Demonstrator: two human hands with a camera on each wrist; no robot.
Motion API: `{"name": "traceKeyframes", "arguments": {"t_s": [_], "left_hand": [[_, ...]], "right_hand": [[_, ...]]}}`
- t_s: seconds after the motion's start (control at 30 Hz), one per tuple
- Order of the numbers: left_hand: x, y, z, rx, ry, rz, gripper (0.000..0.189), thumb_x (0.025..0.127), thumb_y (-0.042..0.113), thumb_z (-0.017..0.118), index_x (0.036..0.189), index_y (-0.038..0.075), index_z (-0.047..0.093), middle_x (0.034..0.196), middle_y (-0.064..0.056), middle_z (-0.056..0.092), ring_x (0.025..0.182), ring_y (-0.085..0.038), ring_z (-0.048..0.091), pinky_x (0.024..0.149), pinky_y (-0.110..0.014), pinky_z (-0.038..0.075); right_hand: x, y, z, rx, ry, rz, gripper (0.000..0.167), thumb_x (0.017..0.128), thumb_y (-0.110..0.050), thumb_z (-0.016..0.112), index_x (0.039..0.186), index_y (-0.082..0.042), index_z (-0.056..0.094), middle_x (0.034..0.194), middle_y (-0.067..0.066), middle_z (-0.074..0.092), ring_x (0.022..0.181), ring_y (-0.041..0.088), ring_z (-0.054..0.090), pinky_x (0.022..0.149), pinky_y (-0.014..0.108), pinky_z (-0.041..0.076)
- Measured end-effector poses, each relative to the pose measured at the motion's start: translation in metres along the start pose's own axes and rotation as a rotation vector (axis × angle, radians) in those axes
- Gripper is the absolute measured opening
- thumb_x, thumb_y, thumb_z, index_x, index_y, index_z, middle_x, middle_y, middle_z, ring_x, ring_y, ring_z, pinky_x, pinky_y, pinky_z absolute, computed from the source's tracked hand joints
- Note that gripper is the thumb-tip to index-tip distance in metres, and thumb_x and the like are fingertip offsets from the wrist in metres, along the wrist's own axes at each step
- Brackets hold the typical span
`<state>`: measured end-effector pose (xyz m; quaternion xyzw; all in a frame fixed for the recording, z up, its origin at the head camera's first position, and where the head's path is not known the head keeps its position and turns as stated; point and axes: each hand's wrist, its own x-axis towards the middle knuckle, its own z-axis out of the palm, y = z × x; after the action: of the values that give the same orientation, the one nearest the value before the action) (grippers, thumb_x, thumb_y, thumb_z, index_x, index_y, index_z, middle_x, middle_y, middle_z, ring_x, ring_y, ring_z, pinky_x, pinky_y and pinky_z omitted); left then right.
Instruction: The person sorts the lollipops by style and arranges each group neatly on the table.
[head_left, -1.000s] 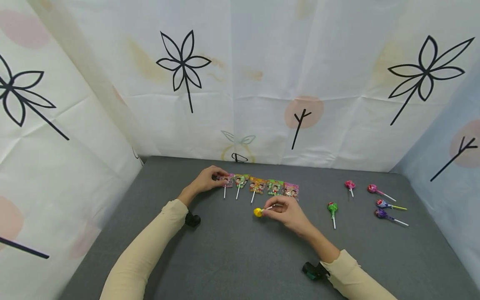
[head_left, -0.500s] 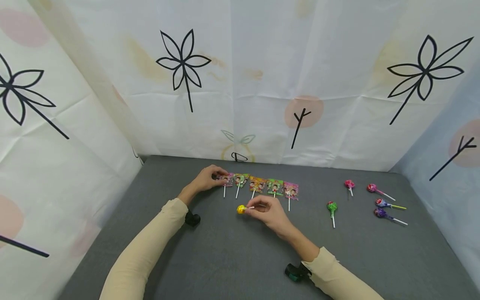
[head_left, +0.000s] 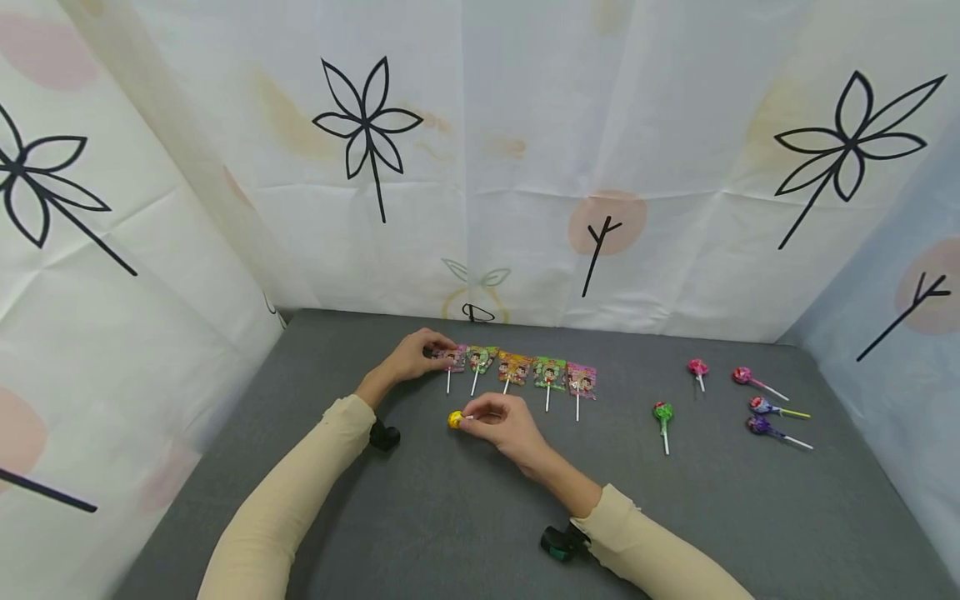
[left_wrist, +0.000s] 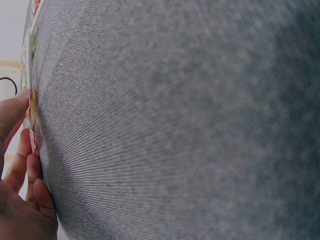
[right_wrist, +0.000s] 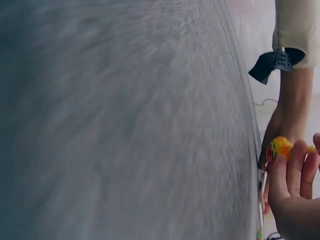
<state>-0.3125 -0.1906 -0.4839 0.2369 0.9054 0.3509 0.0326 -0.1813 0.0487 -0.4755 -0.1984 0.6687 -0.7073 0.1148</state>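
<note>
My right hand (head_left: 504,427) pinches the stick of a yellow-wrapped lollipop (head_left: 454,419), its round head pointing left over the grey table in front of a row of flat lollipops. In the right wrist view the yellow lollipop (right_wrist: 280,148) shows orange and red print. At the row's left end, my left hand (head_left: 417,357) holds a flat pink-wrapped lollipop (head_left: 454,360) between thumb and fingers, its white stick pointing toward me. Beside it lie a green one (head_left: 481,358), an orange one (head_left: 514,367), another green one (head_left: 550,372) and another pink one (head_left: 582,380).
On the right of the grey table (head_left: 720,517) lie several round lollipops: a green one (head_left: 663,412), a pink-red one (head_left: 698,367), a pink one (head_left: 743,376), a blue one (head_left: 762,406) and a purple one (head_left: 761,425). Patterned white cloth (head_left: 525,167) hangs behind and at both sides.
My right hand has carried the yellow lollipop left along the front of the row, uncovering the sticks of the right-hand flat lollipops. The left hand has stayed in place.
</note>
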Motion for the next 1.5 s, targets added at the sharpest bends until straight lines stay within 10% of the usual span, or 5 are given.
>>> {"name": "traceKeyframes", "arguments": {"t_s": [1.07, 1.5], "left_hand": [[-0.001, 0.002, 0.0, -0.005, -0.004, -0.003, 0.029, 0.093, 0.014, 0.077, 0.12, 0.004, 0.073, 0.114, -0.013, 0.061, 0.107, -0.036, 0.058, 0.093, -0.052, 0.046], [-0.001, 0.0, 0.0, -0.004, -0.001, 0.006, 0.028, 0.093, 0.013, 0.077, 0.12, 0.004, 0.073, 0.114, -0.014, 0.061, 0.107, -0.035, 0.059, 0.093, -0.052, 0.046]], "right_hand": [[0.014, 0.008, 0.026, 0.161, -0.002, 0.18, 0.025, 0.085, 0.018, 0.071, 0.108, 0.022, 0.062, 0.098, 0.025, 0.067, 0.081, 0.016, 0.068, 0.076, 0.029, 0.056], [0.012, -0.002, 0.013, -0.018, -0.073, 0.213, 0.025, 0.096, 0.003, 0.067, 0.118, 0.012, 0.061, 0.098, 0.02, 0.068, 0.08, 0.025, 0.067, 0.074, 0.044, 0.058]]}}
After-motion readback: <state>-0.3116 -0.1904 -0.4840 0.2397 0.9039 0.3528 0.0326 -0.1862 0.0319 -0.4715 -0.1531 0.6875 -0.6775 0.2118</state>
